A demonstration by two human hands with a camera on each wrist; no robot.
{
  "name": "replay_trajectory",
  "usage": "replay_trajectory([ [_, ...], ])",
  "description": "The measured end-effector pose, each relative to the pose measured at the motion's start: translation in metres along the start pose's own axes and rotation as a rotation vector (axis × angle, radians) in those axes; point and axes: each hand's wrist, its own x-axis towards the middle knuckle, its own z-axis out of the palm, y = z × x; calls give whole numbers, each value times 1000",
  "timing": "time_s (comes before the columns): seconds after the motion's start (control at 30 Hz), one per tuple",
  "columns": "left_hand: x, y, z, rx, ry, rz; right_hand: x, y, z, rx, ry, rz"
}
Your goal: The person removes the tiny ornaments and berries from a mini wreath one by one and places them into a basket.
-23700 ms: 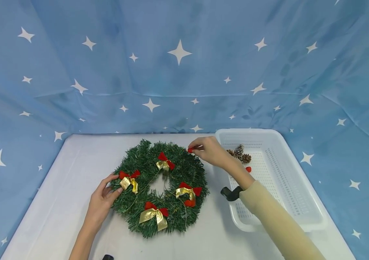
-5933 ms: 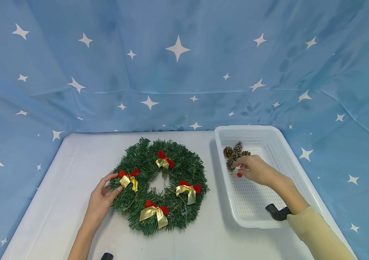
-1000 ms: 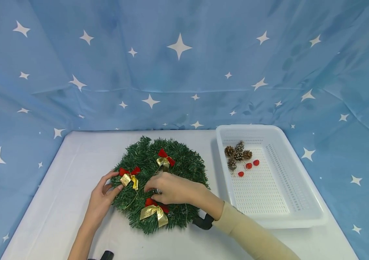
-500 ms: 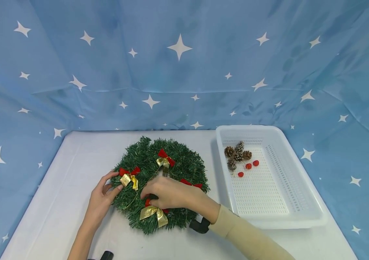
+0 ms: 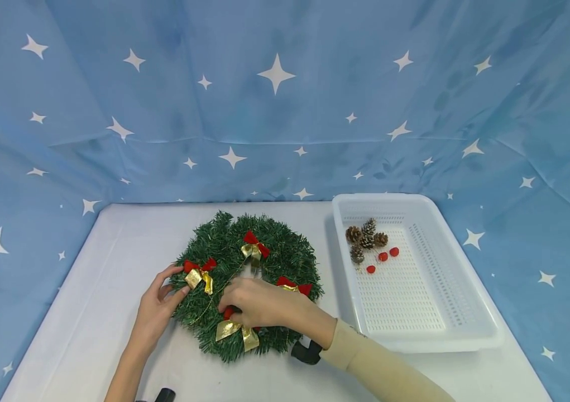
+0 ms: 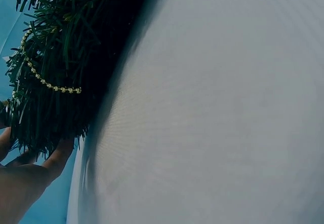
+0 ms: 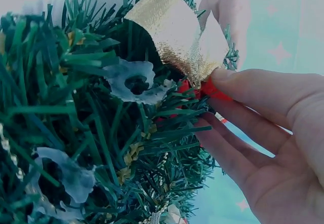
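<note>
A round green artificial wreath [image 5: 285,245] lies on the white table, decorated with several red-and-gold bows. My left hand [image 5: 156,310] grips its left edge beside a bow with a small gold box [image 5: 194,278]. In the left wrist view, the thumb and fingers of that hand [image 6: 30,183] are around the tinsel, below a gold bead string [image 6: 50,85]. My right hand [image 5: 259,301] reaches across the wreath to the front bow [image 5: 238,329]. The right wrist view has its thumb and fingertips pinching the red part of this bow [image 7: 172,31]; the fingertips are partly hidden.
At the right stands a white plastic basket [image 5: 465,312]. Inside, near its left wall, lie several pinecones [image 5: 353,234] and three small red berry-like pieces [image 5: 383,257]. A blue curtain [image 5: 274,123] with white stars hangs behind the table.
My right hand has gone from the basket to the wreath's front bow, lately shifting only slightly. The red piece on the right bow is gone; the basket now shows three. The left hand stays put.
</note>
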Motion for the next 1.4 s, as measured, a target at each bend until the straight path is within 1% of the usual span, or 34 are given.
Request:
replay_trajectory([
  [0.27,-1,1,1,-12,-1,19,-2,1,-2,49,28,-15],
  [0.57,-2,2,0,-8,-7,10,-7,5,-7,124,46,-26],
  [0.87,-2,2,0,0,-10,12,-12,9,-10,133,77,-47],
  [1.07,-2,2,0,2,-8,14,-18,11,-14,138,77,-27],
  [1.23,-2,2,0,-4,-10,17,-24,15,-17,160,109,-25],
  [1.4,-3,4,-2,-1,-15,9,-33,21,-20,158,138,-18],
])
